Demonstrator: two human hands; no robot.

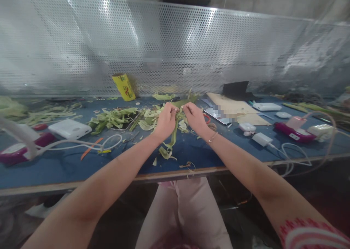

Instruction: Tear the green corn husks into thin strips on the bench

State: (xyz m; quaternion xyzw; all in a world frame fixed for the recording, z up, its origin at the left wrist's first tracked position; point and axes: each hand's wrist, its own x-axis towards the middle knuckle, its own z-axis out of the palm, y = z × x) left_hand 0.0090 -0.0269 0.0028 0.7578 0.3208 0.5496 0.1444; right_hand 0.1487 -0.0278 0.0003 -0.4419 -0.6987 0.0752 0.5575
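Observation:
Close together over the blue tabletop, my left hand (pixel 165 120) and my right hand (pixel 194 117) both pinch a pale green leafy stalk (pixel 175 134). Its lower end hangs down between them. The fingertips almost meet, and the exact spot they grip is small and partly hidden. Beneath and behind the hands lie torn leaf pieces (pixel 146 125). To the left is a heap of green strips (pixel 113 119) on a dark flat thing. A curled scrap (pixel 165 153) lies nearer the table's front edge.
A yellow cup-like container (pixel 124 86) leans near the perforated metal panel (pixel 186 48). At right are a phone (pixel 217 116), cardboard (pixel 232 105), a white charger (pixel 262 139) and a purple power strip (pixel 294 132). A white box (pixel 69 128) with cables sits at left.

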